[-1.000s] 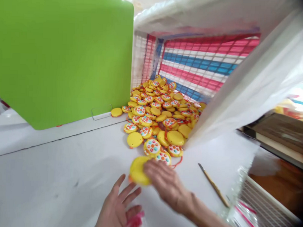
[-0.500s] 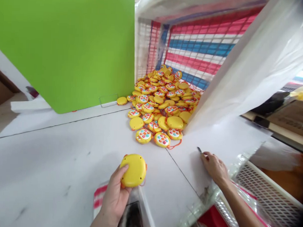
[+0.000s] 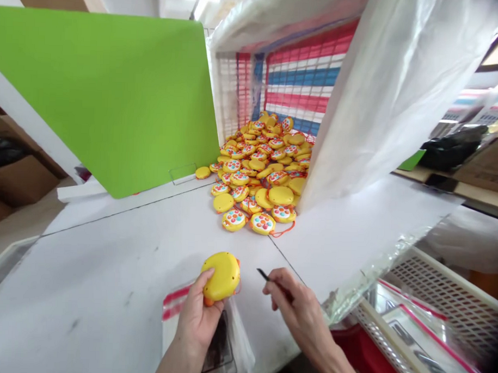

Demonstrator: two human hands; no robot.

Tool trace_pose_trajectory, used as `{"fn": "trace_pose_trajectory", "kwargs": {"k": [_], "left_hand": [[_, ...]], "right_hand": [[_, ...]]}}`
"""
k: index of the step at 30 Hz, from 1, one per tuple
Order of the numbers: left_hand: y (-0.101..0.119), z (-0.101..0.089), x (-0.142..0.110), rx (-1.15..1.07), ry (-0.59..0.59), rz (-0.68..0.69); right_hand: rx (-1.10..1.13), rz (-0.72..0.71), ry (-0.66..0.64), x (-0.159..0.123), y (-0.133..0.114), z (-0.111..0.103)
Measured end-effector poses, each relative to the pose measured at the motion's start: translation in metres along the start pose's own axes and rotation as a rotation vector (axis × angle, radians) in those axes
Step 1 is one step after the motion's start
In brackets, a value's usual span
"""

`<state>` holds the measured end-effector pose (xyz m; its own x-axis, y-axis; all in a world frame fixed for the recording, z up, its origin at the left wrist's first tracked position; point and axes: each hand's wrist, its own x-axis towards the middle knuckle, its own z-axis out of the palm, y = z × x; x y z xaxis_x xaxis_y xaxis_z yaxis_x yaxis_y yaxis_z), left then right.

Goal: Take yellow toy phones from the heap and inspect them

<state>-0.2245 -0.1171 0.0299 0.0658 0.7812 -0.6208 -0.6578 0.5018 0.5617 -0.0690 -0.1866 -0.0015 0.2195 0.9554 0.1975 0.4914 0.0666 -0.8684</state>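
My left hand (image 3: 197, 318) is closed around a round yellow toy (image 3: 221, 275), its plain back facing up, held above the white table (image 3: 107, 268). Under that hand lies a clear zip bag with a red strip (image 3: 172, 306). My right hand (image 3: 297, 308) is closed on a thin dark-tipped stick tool (image 3: 266, 276), whose tip points toward the toy a few centimetres away. A heap of the same yellow toys (image 3: 264, 165), many showing coloured buttons, spills from a striped woven bag (image 3: 302, 79) at the back.
A green board (image 3: 105, 94) stands upright at the back left. A white plastic sheet (image 3: 395, 83) hangs at the right. White lattice baskets (image 3: 428, 301) holding bagged items sit past the table's right edge. Cardboard boxes (image 3: 16, 178) are at the far left.
My right hand picked the stick tool up off the table and brought it left toward the toy. My left hand, which took the toy a second ago, keeps holding it.
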Motion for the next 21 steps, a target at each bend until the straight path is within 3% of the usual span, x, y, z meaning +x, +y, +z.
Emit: {"fn": "trace_pose_trajectory", "kwargs": {"k": [3, 10, 21], "left_hand": [[-0.007, 0.003, -0.003, 0.010, -0.003, 0.001], [-0.021, 0.010, -0.010, -0.036, 0.014, 0.053], [-0.024, 0.006, -0.022, 0.026, -0.037, 0.129]], "right_hand": [[0.006, -0.085, 0.039, -0.005, -0.012, 0.012], [0.045, -0.208, 0.140, -0.007, -0.014, 0.023], [0.032, -0.195, 0.133, -0.006, -0.022, 0.016]]}}
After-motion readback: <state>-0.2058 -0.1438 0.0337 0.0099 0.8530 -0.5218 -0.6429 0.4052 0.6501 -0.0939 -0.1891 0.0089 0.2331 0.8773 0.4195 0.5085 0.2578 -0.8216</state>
